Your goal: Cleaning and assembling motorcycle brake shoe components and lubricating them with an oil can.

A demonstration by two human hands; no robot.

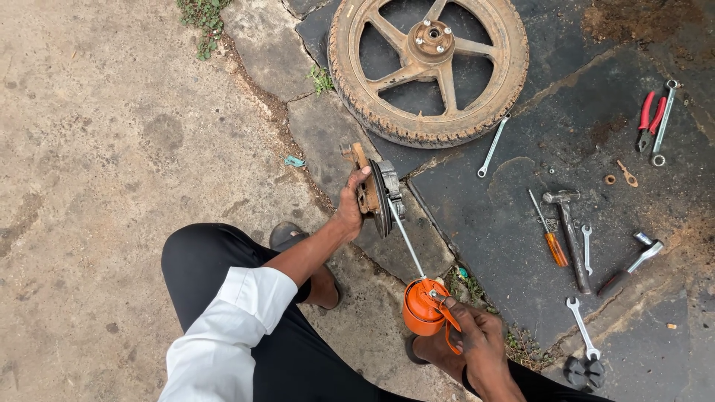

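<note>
The person crouches on a ground of concrete and dark stone slabs. The left hand [350,205] is closed around the edge of a round brake plate [376,195], rusty on one side, and holds it upright above the ground, in front of the knee. The right hand [477,331] is clamped on an orange oil can [423,305], with the fingers around its orange lever (the thumb seems to lie on top of the can). The long thin metal spout [407,242] of the can goes up and to the left, and its tip touches the brake plate near the lower edge.

Behind the plate, a motorcycle wheel [428,67] with a worn tyre and dusty cast spokes lies flat on the dark stone [484,216]. Just beside its lower right edge lies a slim spanner [493,147]. To the right of the can, several tools lie well apart on the stone: a screwdriver with orange handle [550,240], a hammer [570,238], a small spanner [587,249] and a combination spanner [582,327] nearer to the right hand. Far right, pliers with red grips [649,120] lie beside a ring spanner [662,123]. The left arm wears a white sleeve [223,327], rolled up, and dark trousers cover the legs.
</note>
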